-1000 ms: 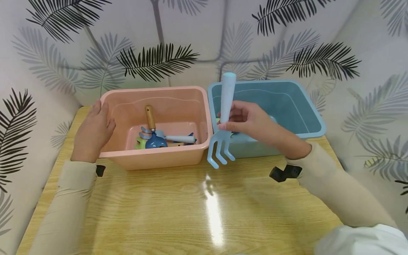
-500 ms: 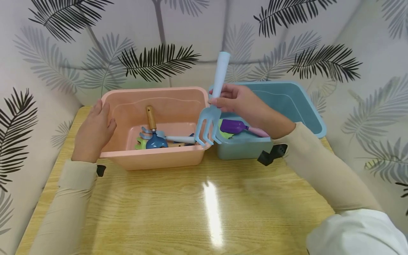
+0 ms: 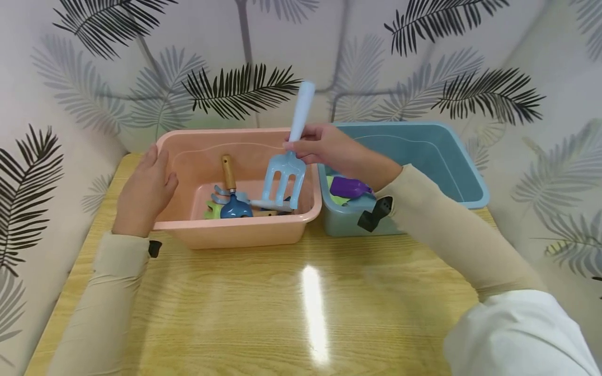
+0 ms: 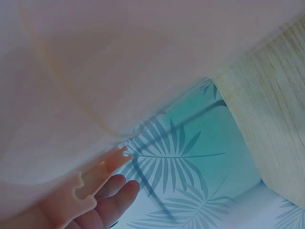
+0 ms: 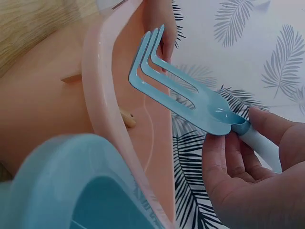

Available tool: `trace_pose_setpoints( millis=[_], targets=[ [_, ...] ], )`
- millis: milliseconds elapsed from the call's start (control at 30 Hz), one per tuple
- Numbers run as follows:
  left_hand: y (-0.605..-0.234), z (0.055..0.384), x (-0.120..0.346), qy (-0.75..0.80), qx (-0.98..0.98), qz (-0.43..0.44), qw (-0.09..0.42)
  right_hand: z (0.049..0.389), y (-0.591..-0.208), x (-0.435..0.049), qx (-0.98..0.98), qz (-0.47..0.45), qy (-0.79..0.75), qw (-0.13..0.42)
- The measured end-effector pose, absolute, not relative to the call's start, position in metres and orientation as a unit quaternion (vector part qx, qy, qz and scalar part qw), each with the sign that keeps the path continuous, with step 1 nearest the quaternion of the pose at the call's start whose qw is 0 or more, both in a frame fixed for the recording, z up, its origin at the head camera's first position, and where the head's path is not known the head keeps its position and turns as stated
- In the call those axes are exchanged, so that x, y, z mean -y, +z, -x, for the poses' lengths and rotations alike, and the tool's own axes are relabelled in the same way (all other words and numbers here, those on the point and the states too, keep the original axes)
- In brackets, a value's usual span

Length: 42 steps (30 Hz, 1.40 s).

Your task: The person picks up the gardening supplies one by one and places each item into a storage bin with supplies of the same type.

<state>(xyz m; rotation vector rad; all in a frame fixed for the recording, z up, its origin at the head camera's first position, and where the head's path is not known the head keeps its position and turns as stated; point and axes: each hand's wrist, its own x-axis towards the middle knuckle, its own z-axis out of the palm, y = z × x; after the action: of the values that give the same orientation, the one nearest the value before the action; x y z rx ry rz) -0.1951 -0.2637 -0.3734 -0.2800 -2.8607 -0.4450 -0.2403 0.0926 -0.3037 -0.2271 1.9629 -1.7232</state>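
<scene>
My right hand [image 3: 331,149] pinches a light-blue three-tined hand rake [image 3: 284,169] near the base of its handle. The rake is over the right part of the pink bin [image 3: 244,228], handle up and bent tines down; the right wrist view shows thumb and fingers around its neck [image 5: 238,125]. My left hand [image 3: 147,190] holds the pink bin's left rim, thumb on the inner side and fingers [image 4: 119,198] outside. Inside lie a dark-blue trowel [image 3: 235,208] with a wooden handle, a green tool [image 3: 212,210] and another light-blue rake [image 3: 221,194], partly covered.
A blue bin [image 3: 409,138] stands against the pink one's right side. It holds a purple scoop [image 3: 347,187] and a green item [image 3: 336,199], partly hidden by my right arm. Both bins are on a wooden table [image 3: 235,308] before a leaf-patterned cloth [image 3: 357,62].
My right hand has carried the light-blue hand rake left, from the blue bin's front to over the pink bin. The purple scoop has come into sight. My left hand stays at the rim.
</scene>
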Motion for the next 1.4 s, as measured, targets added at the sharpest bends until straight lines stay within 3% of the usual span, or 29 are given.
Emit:
trace_pose_setpoints(
  millis=[300, 567, 867, 1233, 1400],
  targets=[
    [-0.372, 0.196, 0.262, -0.151, 0.978, 0.091, 0.113, 0.246, -0.321, -0.077, -0.708, 0.070, -0.652, 0.263],
    [-0.370, 0.196, 0.263, -0.147, 0.978, 0.090, 0.113, 0.248, -0.336, -0.065, -0.753, 0.107, -0.595, 0.259],
    [-0.371, 0.198, 0.262, -0.143, 0.977, 0.099, 0.119, 0.251, -0.329, -0.046, -0.786, 0.160, -0.541, 0.255],
    [-0.375, 0.196, 0.264, -0.142, 0.976, 0.104, 0.130, 0.264, -0.324, -0.016, -0.801, 0.180, -0.469, 0.324],
    [-0.374, 0.196, 0.265, -0.144, 0.975, 0.105, 0.132, 0.267, -0.326, -0.009, -0.804, 0.191, -0.457, 0.329]
  ],
)
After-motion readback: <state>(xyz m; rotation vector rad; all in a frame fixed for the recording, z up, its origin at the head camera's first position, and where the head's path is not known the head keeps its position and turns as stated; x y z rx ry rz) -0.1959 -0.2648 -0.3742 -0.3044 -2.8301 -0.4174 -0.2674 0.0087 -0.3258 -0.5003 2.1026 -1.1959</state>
